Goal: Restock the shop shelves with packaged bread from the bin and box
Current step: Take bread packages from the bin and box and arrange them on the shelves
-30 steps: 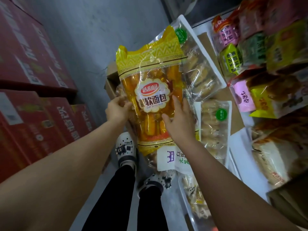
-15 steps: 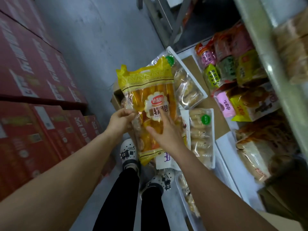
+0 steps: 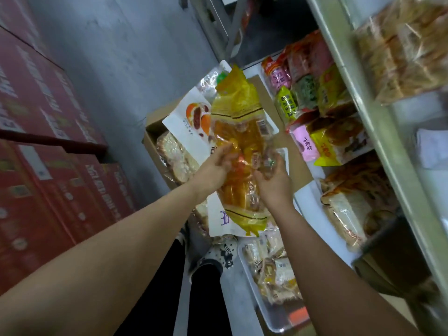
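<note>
I hold a yellow bag of soft bread point(image 3: 242, 132) in front of me with both hands. My left hand point(image 3: 214, 166) grips its left edge, fingers curled into the wrapper. My right hand point(image 3: 274, 180) grips the right side at mid height. The bag is turned so its back and barcode show. Below it, a cardboard box point(image 3: 151, 139) on the floor holds a white bread pack point(image 3: 191, 122) and sliced loaves point(image 3: 174, 158). A clear bin point(image 3: 274, 321) with small wrapped breads sits by my feet. The shelves point(image 3: 378, 132) on the right carry many bread packs.
Red cartons point(image 3: 48, 146) are stacked along the left wall. The grey floor aisle runs between them and the shelving. A dark box point(image 3: 392, 258) sticks out from the lower right shelf. My shoes point(image 3: 218, 253) stand between the box and the bin.
The yellow bag has been turned round, its printed front now away from me. The view has swung up and right, showing more of the shelves. Both hands still hold the bag.
</note>
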Demonstrator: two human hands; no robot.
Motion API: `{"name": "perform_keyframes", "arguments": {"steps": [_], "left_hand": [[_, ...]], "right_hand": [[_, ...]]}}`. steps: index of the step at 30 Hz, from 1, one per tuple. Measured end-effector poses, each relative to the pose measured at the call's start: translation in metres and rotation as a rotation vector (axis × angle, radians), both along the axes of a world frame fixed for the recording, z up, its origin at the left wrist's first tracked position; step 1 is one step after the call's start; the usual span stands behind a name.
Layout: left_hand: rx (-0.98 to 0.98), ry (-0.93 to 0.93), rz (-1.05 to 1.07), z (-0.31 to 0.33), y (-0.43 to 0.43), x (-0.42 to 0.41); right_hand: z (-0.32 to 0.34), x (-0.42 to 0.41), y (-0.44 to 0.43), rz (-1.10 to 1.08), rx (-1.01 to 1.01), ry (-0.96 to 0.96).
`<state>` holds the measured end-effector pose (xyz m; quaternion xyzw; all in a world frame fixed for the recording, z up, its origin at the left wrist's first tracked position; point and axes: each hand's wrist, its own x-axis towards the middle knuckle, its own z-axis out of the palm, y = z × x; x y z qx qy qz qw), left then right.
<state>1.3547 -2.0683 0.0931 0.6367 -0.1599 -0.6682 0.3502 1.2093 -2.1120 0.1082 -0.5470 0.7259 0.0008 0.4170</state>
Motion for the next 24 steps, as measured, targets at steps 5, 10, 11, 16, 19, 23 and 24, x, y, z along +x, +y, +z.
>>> {"name": "perform_keyframes", "arguments": {"steps": [5, 10, 11, 16, 19, 23, 24], "left_hand": [[-0.022, -0.279, -0.075, -0.027, 0.003, -0.002], [-0.006, -0.376, -0.060, -0.055, -0.003, 0.001], [0.016, -0.357, -0.052, -0.059, -0.005, 0.001], [0.128, -0.286, 0.000, -0.079, -0.010, 0.011], [0.158, -0.201, 0.035, -0.083, -0.008, 0.022], [0.262, -0.168, 0.127, -0.084, -0.010, 0.039], [0.248, -0.158, 0.129, -0.084, -0.010, 0.042]], "right_hand": [[-0.023, -0.029, -0.008, -0.050, -0.053, 0.113], [-0.043, -0.039, -0.012, -0.063, 0.070, 0.023], [-0.046, -0.037, -0.012, -0.056, 0.097, -0.006], [-0.064, -0.032, -0.011, -0.015, 0.129, -0.003], [-0.073, -0.028, -0.016, -0.071, 0.131, 0.061], [-0.081, -0.020, -0.007, -0.065, 0.150, 0.077], [-0.080, -0.020, -0.001, -0.072, 0.151, 0.070]]}}
